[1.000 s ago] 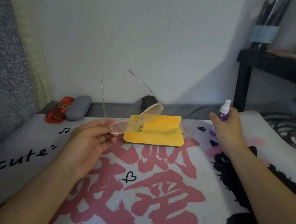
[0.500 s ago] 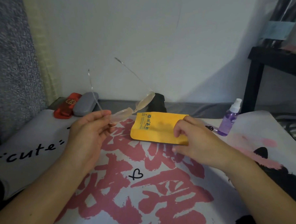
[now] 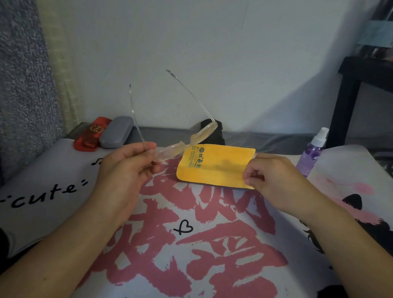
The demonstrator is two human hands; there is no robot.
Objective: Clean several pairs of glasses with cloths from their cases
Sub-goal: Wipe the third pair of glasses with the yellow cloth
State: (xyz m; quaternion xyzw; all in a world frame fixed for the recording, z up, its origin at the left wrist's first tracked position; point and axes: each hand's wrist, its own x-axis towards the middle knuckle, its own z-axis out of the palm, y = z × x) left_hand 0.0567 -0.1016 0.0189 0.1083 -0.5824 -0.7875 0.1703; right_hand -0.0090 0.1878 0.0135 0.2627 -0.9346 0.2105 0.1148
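Above the printed cover [image 3: 185,250], clear glasses [image 3: 182,143] are gripped at one lens end by the left hand [image 3: 126,168], while the yellow cloth [image 3: 215,165] lying there is pinched at its right edge by the right hand [image 3: 273,178].

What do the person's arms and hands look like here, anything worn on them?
Both forearms are bare right to the frame's lower edge: no sleeves show. The left hand and right hand have no gloves, and no rings, watch or bracelets are visible. The nails that show look short and unpainted.
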